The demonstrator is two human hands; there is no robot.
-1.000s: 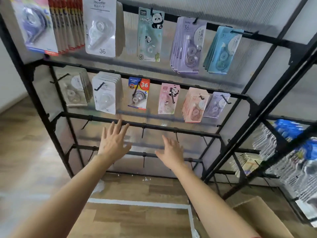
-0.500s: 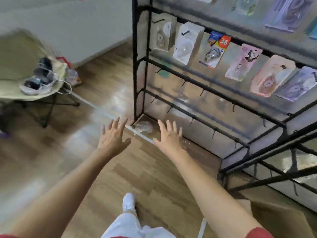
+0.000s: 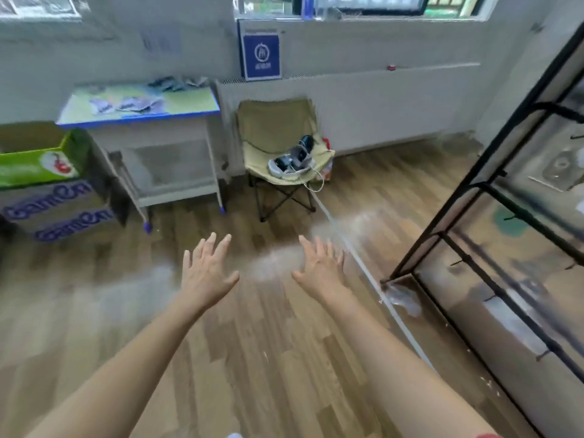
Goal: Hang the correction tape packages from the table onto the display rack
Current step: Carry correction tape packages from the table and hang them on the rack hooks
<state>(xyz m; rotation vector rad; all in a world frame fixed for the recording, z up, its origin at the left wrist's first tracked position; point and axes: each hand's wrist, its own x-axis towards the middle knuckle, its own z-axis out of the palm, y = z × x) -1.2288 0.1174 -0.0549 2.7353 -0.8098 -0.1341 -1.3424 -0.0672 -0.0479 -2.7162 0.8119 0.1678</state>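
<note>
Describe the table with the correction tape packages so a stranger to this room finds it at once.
Start at the blue sign on the far white wall. Below it stands a beige folding chair; the table is left of that chair. Unlike the cardboard boxes further left, it has white legs and a yellow-green top edged in blue, strewn with packages.

We can read one string only: purple lettering on the cardboard box (image 3: pixel 60 213), far left of the left grip (image 3: pixel 207 273). Looks like "GamEn", printed twice, one line above the other; last letters uncertain from blur. Blue sign (image 3: pixel 261 56) on the wall (image 3: pixel 379 45), well beyond the left grip and slightly right: white round emblem, a line of white characters under it, too blurred for us. Green box (image 3: pixel 34 165) atop the cardboard one: print illegible.
</note>
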